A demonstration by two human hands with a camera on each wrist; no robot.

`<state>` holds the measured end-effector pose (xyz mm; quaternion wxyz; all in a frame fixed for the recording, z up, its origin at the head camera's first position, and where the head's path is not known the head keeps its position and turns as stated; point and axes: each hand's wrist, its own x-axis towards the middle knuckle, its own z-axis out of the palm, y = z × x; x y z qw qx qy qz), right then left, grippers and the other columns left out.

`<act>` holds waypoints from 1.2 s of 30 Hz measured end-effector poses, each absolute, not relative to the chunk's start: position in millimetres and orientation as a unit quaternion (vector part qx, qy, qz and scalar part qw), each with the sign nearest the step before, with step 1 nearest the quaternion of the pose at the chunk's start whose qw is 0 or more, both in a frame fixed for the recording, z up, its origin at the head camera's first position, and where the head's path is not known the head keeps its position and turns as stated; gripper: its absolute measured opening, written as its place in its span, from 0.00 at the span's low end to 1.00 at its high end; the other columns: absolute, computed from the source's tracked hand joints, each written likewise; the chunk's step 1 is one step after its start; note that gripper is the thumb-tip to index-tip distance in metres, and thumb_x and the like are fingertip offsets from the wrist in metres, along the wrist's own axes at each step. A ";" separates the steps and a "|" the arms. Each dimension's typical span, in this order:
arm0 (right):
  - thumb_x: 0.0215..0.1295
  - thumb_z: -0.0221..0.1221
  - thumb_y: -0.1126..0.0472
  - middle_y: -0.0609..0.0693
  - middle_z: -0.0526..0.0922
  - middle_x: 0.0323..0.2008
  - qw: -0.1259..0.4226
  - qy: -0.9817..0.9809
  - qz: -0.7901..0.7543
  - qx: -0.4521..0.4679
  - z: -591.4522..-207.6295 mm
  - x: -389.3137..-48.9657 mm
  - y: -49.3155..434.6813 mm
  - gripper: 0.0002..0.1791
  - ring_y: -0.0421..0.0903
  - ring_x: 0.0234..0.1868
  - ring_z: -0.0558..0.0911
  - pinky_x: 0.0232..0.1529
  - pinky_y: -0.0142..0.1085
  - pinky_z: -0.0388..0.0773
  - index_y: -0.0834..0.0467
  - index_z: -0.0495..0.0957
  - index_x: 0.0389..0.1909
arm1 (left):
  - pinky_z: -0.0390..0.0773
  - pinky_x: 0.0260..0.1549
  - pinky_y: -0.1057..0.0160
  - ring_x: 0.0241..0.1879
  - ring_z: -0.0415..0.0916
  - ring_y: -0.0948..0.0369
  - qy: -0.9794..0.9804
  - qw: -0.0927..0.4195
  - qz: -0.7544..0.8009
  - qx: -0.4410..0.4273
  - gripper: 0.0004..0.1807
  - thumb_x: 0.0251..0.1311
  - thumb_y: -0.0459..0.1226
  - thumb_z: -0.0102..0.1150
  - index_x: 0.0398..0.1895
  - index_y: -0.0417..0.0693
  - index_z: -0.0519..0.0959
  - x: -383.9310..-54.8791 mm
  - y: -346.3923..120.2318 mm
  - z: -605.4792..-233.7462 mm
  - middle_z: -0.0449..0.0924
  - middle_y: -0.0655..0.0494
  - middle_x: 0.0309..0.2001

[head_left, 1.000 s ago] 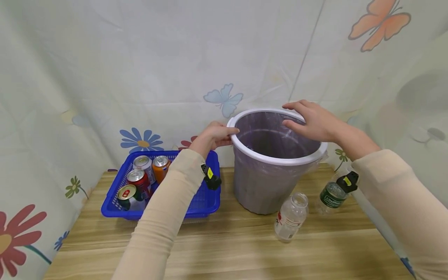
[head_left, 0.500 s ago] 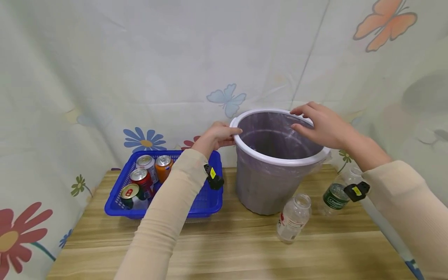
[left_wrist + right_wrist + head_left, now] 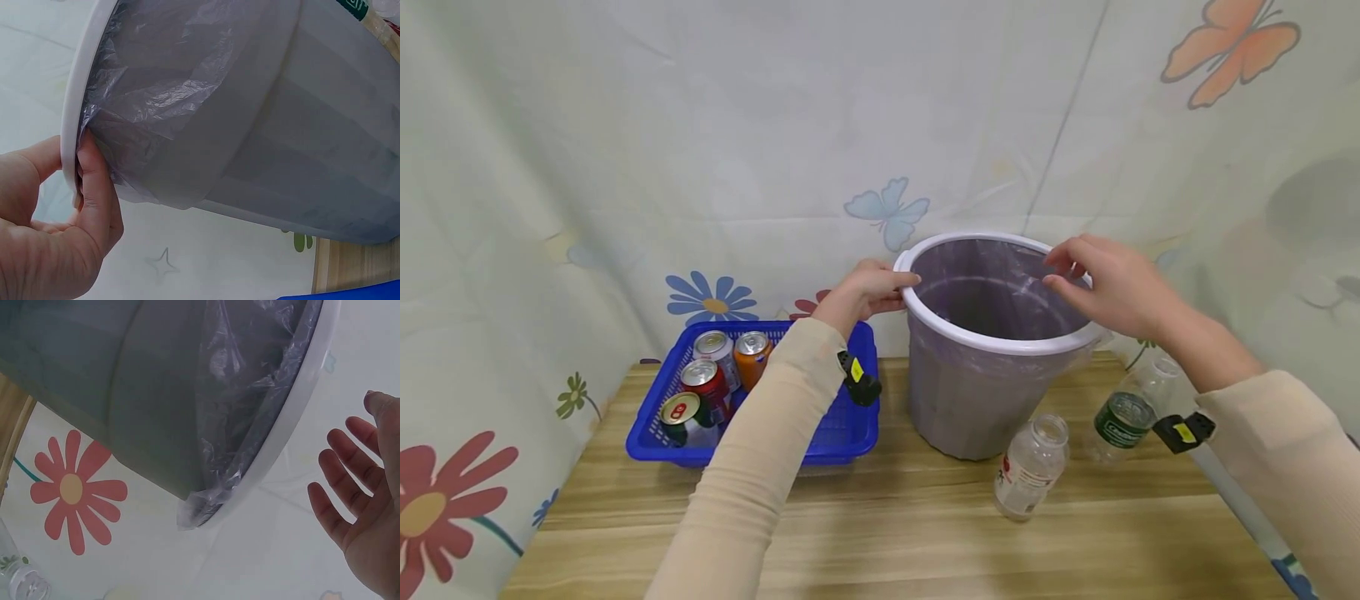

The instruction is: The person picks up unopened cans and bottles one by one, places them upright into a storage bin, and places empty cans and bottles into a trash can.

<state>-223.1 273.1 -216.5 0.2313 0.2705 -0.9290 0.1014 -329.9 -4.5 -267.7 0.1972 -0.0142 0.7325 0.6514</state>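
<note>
A grey trash bin with a white rim stands upright on the table. A clear plastic liner bag is folded over its edge and hangs outside below the rim. My left hand grips the rim at the left, thumb over the top and fingers beneath it against the bag. At the right side my right hand hovers above the rim, holding nothing. In the right wrist view its fingers are loosely bent and apart from the rim.
A blue basket with several drink cans stands left of the bin. One clear bottle is in front of the bin, and another with a green label stands to the right. A flowered curtain hangs behind.
My right hand has moved right, from over the bin's opening toward its right rim, its fingers bending a little more. The left hand keeps its hold on the rim.
</note>
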 end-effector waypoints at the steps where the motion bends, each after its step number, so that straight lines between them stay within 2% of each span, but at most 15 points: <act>1: 0.57 0.61 0.63 0.49 0.79 0.36 0.233 -0.928 0.102 0.271 -217.2 -221.8 273.7 0.11 0.46 0.35 0.77 0.35 0.44 0.74 0.58 0.75 0.41 | 0.79 0.46 0.59 0.26 0.76 0.61 0.731 0.197 0.653 -0.013 0.12 0.56 0.36 0.61 0.39 0.38 0.73 -329.9 -4.7 -267.5 0.75 0.50 0.30; 16: 0.55 0.62 0.65 0.47 0.78 0.33 0.269 -0.921 0.104 0.260 -233.8 -204.3 286.5 0.10 0.42 0.32 0.75 0.32 0.38 0.72 0.58 0.76 0.38 | 0.80 0.43 0.61 0.27 0.77 0.61 0.734 0.196 0.650 -0.016 0.14 0.56 0.36 0.61 0.41 0.37 0.74 -329.0 -5.9 -268.6 0.75 0.49 0.32; 23: 0.53 0.62 0.68 0.47 0.77 0.34 0.291 -0.915 0.117 0.253 -238.8 -193.9 291.9 0.10 0.43 0.34 0.75 0.36 0.35 0.71 0.59 0.76 0.37 | 0.82 0.35 0.65 0.27 0.77 0.61 0.732 0.198 0.652 -0.013 0.14 0.56 0.36 0.61 0.43 0.37 0.74 -329.6 -6.2 -268.6 0.75 0.50 0.31; 26: 0.53 0.62 0.68 0.47 0.77 0.33 0.299 -0.913 0.120 0.249 -241.2 -190.6 294.8 0.10 0.42 0.34 0.74 0.36 0.31 0.70 0.59 0.76 0.37 | 0.82 0.37 0.64 0.27 0.77 0.61 0.732 0.197 0.652 -0.013 0.15 0.56 0.36 0.61 0.43 0.37 0.74 -329.3 -6.5 -268.4 0.75 0.50 0.31; 32: 0.53 0.61 0.69 0.47 0.76 0.33 0.307 -0.913 0.128 0.236 -247.7 -185.0 301.4 0.10 0.40 0.33 0.72 0.35 0.27 0.68 0.60 0.75 0.37 | 0.77 0.48 0.58 0.27 0.77 0.60 0.731 0.196 0.654 -0.015 0.15 0.56 0.36 0.61 0.44 0.36 0.74 -329.6 -6.5 -268.6 0.75 0.49 0.32; 36: 0.54 0.61 0.69 0.47 0.76 0.32 0.314 -0.913 0.139 0.221 -252.8 -181.8 306.0 0.10 0.36 0.33 0.71 0.34 0.24 0.68 0.61 0.75 0.38 | 0.77 0.48 0.59 0.27 0.77 0.60 0.730 0.197 0.654 -0.016 0.15 0.56 0.36 0.61 0.43 0.37 0.74 -330.8 -5.8 -269.3 0.75 0.49 0.32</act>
